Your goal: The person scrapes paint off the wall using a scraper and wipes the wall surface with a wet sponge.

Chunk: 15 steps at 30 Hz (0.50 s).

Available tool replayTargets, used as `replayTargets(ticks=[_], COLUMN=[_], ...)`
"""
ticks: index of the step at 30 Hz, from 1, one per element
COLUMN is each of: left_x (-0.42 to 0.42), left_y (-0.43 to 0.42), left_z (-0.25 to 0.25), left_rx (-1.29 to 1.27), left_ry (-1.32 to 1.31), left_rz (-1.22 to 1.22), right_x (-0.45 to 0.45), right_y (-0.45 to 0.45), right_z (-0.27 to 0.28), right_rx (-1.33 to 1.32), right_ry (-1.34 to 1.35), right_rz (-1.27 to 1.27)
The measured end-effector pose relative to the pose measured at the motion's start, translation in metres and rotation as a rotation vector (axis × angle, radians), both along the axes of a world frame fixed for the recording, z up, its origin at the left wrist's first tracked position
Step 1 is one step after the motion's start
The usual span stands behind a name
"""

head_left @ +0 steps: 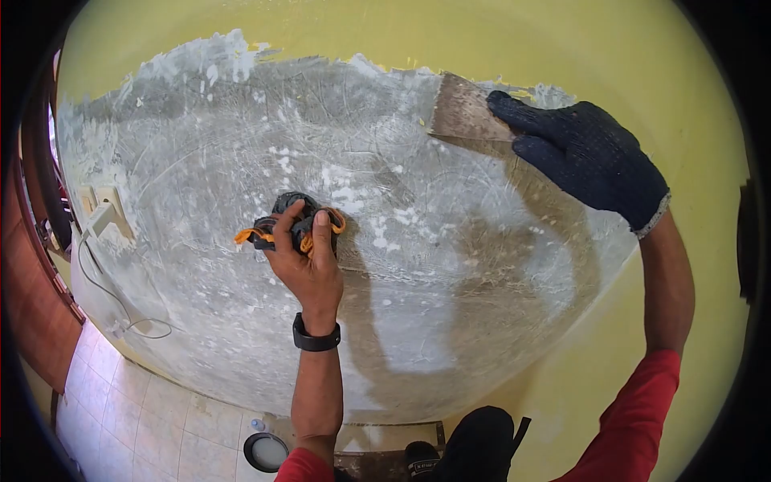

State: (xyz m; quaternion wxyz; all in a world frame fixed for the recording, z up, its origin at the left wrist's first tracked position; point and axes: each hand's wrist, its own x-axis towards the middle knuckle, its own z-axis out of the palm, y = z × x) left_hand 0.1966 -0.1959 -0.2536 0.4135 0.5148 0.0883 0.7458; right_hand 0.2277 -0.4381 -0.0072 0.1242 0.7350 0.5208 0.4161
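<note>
My right hand point(590, 157), in a dark knitted glove, grips a broad flat scraper point(472, 111) with a worn, brownish blade. The blade lies against the wall point(241, 161) where the yellow paint meets the bare grey and white surface. Lower and to the left, my bare left hand point(312, 261) has its fingers closed around a crumpled dark cloth point(297, 205) with orange edging, at the patchy wall. A black band point(316, 333) circles my left wrist. The scraper's handle, if it has one, is hidden by the glove.
A wall socket point(104, 201) with a white plug and a dangling cable point(112, 297) is on the left. Below are a tiled floor point(152, 402), a round container point(266, 451) with whitish contents, and a small bottle point(257, 424). A reddish-brown door point(40, 297) stands far left.
</note>
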Motion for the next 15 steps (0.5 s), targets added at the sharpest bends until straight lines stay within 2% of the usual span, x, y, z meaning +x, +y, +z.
replayTargets(ticks=[4,6,7,9,11,12,13,15], left_x=[0.002,0.002,0.004,0.003,0.008,0.012,0.014,0.016], left_y=[0.010,0.010,0.009,0.007,0.003,0.003,0.005,0.007], left_z=[0.029,0.045,0.051,0.038,0.017,0.004,-0.005,-0.012], left_rx=[0.020,0.008,-0.014,-0.054,0.055,0.123,0.121,0.287], left_ry=[-0.086,-0.108,-0.137,-0.122,0.041,0.041,0.045,0.008], left_rz=[0.098,0.060,0.035,-0.038,0.204,0.120,0.126,0.098], right_x=[-0.015,-0.003,-0.005,-0.013,-0.020,-0.021,-0.021,-0.015], right_y=[0.009,0.017,0.016,0.015,0.010,0.009,0.017,0.036], right_z=[0.004,0.005,0.007,0.006,0.004,0.002,-0.001,0.002], right_rx=[0.000,-0.096,-0.094,-0.049,-0.056,-0.054,-0.058,-0.032], right_ry=[0.110,-0.142,-0.148,-0.039,0.000,0.041,0.044,-0.053], right_rz=[-0.200,0.039,0.037,-0.123,-0.152,-0.175,-0.169,-0.027])
